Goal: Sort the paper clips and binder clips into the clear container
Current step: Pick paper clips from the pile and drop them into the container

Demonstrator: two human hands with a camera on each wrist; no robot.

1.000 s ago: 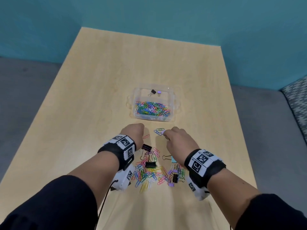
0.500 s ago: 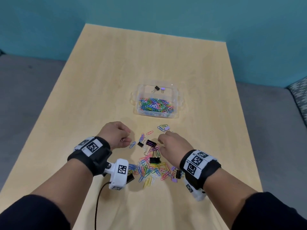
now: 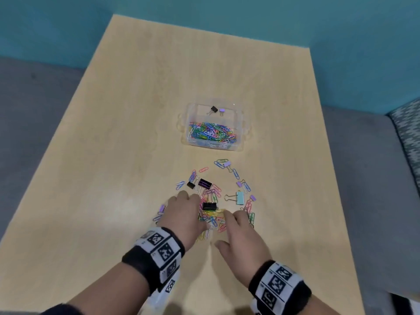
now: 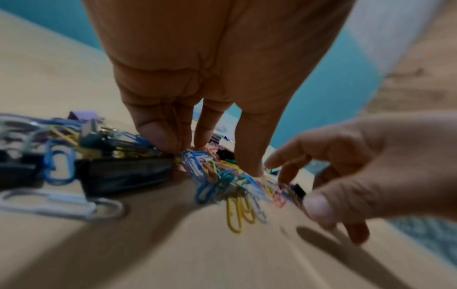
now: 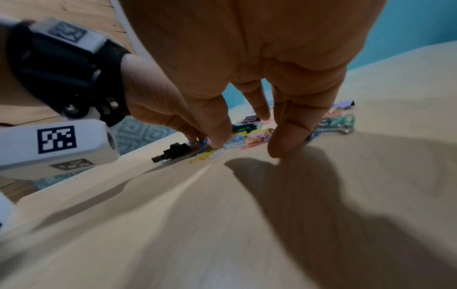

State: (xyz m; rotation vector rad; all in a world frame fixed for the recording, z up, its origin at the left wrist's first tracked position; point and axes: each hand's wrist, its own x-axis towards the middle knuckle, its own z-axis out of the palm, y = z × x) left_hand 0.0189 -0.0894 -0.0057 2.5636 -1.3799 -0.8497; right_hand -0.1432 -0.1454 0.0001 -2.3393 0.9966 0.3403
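Observation:
A clear container (image 3: 184,123) stands mid-table; its near compartment holds coloured paper clips (image 3: 212,133) and its far one two small binder clips (image 3: 213,109). Nearer me lies a loose pile of paper clips (image 3: 211,196) mixed with black binder clips (image 3: 209,206), a light blue one (image 3: 239,198) and small purple ones. My left hand (image 3: 181,212) is down on the pile's left side, its thumb and fingertips (image 4: 158,135) bunched together on paper clips. My right hand (image 3: 237,223) rests on the pile's near right side, fingers (image 5: 288,135) spread and touching clips and table.
The wooden table (image 3: 113,155) reaches to a teal wall at the back. Grey floor lies on both sides, and a patterned cushion (image 3: 406,133) shows at the right edge. Stray clips (image 3: 223,163) lie between the pile and the container.
Both hands have come back from the pile's far edge to its near part. The left hand swung out to the left, then returned onto the clips. The right hand's fingers have spread.

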